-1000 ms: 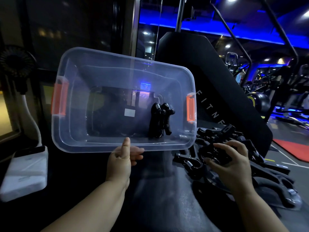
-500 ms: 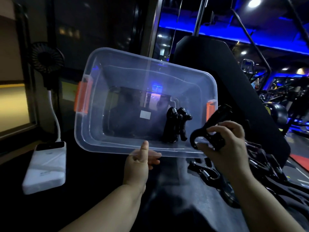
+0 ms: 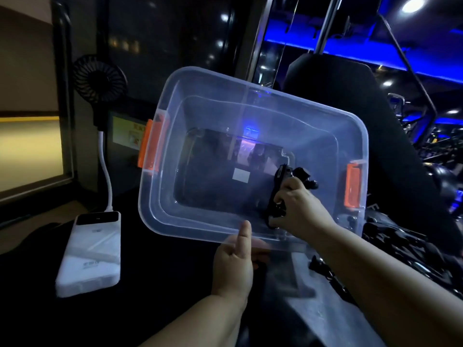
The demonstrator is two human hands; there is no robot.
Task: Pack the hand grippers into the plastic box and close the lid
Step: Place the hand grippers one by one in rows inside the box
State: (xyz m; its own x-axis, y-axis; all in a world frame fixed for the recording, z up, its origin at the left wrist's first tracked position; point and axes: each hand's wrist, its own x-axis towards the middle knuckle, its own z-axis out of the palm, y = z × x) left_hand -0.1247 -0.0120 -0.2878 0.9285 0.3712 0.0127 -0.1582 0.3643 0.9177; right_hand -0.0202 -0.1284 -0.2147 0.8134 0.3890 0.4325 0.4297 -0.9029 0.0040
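Note:
A clear plastic box (image 3: 253, 110) with orange latches (image 3: 149, 146) is tilted up toward me, its opening facing me. My left hand (image 3: 234, 265) grips its near rim, thumb on the inside. My right hand (image 3: 297, 209) reaches inside the box and holds a black hand gripper (image 3: 274, 207) against the bottom right. Another black hand gripper (image 3: 303, 177) lies in the box just beyond my fingers. A pile of several black hand grippers (image 3: 406, 249) lies on the dark surface to the right of the box. No lid is visible.
A white power bank (image 3: 91, 251) lies at the left, cabled to a small black fan (image 3: 99, 78) behind it. A black padded gym seat back (image 3: 350, 103) rises behind the box. Gym machines under blue light fill the far right.
My right hand carried the hand gripper from beside the box's right edge into the box. The view shifted so the box sits further right in it. My left hand kept its hold.

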